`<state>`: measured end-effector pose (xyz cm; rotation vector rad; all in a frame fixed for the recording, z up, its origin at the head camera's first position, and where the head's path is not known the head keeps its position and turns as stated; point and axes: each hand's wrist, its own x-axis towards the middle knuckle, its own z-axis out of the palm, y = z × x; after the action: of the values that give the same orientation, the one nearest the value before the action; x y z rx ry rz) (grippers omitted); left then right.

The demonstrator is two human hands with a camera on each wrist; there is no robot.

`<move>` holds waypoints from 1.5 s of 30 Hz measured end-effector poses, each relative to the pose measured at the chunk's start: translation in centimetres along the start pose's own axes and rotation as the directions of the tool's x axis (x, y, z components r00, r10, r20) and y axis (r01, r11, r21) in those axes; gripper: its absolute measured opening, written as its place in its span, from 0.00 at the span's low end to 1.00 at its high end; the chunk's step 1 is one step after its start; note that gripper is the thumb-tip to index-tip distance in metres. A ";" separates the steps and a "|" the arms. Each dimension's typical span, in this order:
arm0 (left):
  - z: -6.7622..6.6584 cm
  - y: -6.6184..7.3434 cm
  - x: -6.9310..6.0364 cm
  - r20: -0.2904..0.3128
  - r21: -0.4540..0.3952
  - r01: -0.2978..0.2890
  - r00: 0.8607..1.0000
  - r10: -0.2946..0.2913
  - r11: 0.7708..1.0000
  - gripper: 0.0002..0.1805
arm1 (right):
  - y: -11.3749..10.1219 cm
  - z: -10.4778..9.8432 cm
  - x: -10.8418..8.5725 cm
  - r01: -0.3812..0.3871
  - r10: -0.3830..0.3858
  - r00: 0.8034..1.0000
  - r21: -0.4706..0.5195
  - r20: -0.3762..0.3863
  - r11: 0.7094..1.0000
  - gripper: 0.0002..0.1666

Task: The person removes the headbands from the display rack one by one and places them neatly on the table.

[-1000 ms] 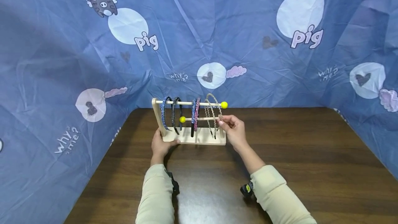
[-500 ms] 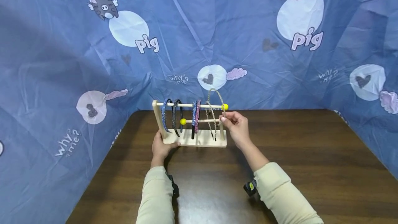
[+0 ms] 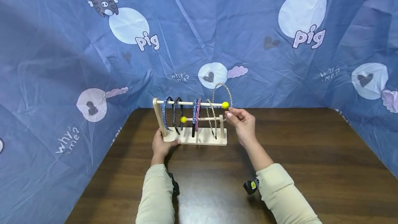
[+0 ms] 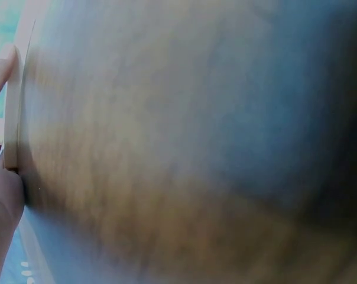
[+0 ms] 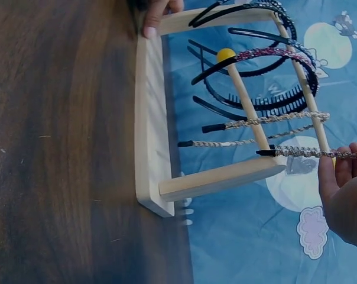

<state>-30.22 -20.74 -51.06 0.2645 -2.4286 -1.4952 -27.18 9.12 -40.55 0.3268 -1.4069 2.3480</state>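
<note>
A wooden headband stand has two rods, each tipped with a yellow ball. My left hand grips the left end of its base, thumb along the front edge. Between thumb and fingers, my right hand pinches a thin beaded headband beside the yellow ball of the upper rod. The held headband's arch rises above that rod. A similar beaded headband still hangs nearby. Left of it on the stand are a pink headband, blue headbands and a dark headband.
The stand rests on a dark wooden table. Blue cloth printed with pigs and hearts hangs behind and at both sides. The lower rod's yellow ball points left.
My right hand has moved right and slightly up, carrying the beaded headband along the upper rod to its ball end. My left hand keeps its grip on the base.
</note>
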 end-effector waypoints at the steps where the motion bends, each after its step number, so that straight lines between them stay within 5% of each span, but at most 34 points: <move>1: 0.0 0.0 0.0 0.000 -0.002 -0.004 1.000 0.004 1.000 0.52 | -0.2 0.0 0.0 0.007 -0.007 1.000 0.013 0.001 1.000 0.13; 22: -0.1 0.9 0.0 -0.005 -0.008 0.007 1.000 -0.007 1.000 0.52 | -1.6 -1.6 0.1 0.167 -0.168 0.985 0.017 0.048 0.986 0.12; 30: -0.1 0.4 -0.1 0.002 0.037 0.026 1.000 -0.026 0.999 0.53 | -0.7 -3.8 -0.2 0.127 -0.128 0.991 -0.034 -0.031 0.991 0.08; 40: -0.2 0.5 -0.3 -0.017 0.033 0.013 1.000 -0.012 0.999 0.52 | -0.5 -6.0 -0.1 0.043 -0.058 0.996 -0.182 -0.074 0.982 0.09; 45: -0.5 0.4 -0.3 -0.018 0.019 0.008 1.000 -0.007 1.000 0.51 | -0.8 -6.5 0.0 0.022 -0.056 0.996 -0.394 -0.075 0.919 0.08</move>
<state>-29.77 -20.88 -50.58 0.2901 -2.4310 -1.4676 -26.89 15.17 -42.95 0.1366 -1.7640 1.9593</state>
